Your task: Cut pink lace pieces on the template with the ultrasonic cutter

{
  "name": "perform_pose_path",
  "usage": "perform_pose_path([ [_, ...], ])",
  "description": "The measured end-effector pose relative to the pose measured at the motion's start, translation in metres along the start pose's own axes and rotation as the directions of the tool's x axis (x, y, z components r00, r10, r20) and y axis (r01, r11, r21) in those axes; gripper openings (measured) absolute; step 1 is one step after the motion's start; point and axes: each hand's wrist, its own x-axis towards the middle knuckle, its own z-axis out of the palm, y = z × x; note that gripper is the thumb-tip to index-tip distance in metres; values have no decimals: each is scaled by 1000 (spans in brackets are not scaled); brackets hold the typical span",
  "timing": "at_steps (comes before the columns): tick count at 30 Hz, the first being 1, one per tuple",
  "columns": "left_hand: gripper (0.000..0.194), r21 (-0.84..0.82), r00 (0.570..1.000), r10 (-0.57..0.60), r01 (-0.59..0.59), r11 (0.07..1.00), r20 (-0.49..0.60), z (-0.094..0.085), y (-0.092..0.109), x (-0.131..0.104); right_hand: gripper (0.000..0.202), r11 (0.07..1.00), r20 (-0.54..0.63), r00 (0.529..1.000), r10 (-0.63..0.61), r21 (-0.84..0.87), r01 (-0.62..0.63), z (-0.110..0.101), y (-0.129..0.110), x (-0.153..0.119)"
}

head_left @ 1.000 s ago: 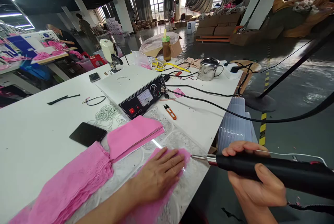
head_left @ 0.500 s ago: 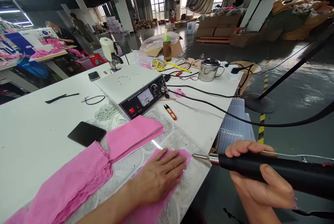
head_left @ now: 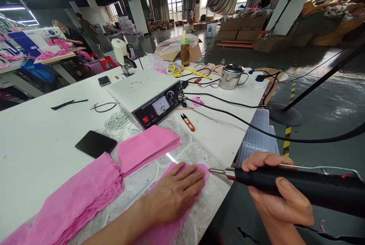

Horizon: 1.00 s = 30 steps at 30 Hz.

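Observation:
My left hand (head_left: 173, 193) lies flat, fingers extended, on a piece of pink fabric (head_left: 204, 169) over a clear, speckled sheet (head_left: 196, 151) at the table's near edge. In my right hand (head_left: 282, 191) is a thick black handheld tool (head_left: 308, 186); its thin metal tip touches or nearly touches the fabric's right corner, just beyond my left fingertips. A folded pink piece (head_left: 146, 146) lies above my left hand. To the left of my forearm is a ruffled pink stack (head_left: 76, 199). Behind them sits a control box (head_left: 159, 105) with a dial and red switch.
Orange snips (head_left: 188, 122), a black phone (head_left: 96, 144) and tangled cord (head_left: 116, 121) lie near the box. A metal mug (head_left: 231, 77) and bottle (head_left: 185, 53) stand farther back. Black cables cross the right side above clear plastic bins (head_left: 258, 134). Other people are in the background.
My right hand and the black tool have shifted slightly left, its tip now closer over the fabric corner. My left hand stays flat on the fabric. The view has shifted slightly.

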Motion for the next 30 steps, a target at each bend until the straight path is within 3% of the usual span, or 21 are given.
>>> perform_pose_path([
  [19,36,8,1000,-2,2,1000,-26,3,-1,-1,11,999,61,998,-19,-39,21,1,4,4],
  [23,39,-37,1000,-19,19,999,8,-5,0,-1,13,1000,36,999,-27,-12,27,5,-2,8],
  [26,39,-56,999,-49,50,997,23,-17,2,-9,11,1000,-18,1000,1,-1,-1,6,-11,9],
  [30,36,-94,992,-128,125,988,-19,-29,9,-39,14,997,-67,995,79,-9,-80,-3,-21,2],
])
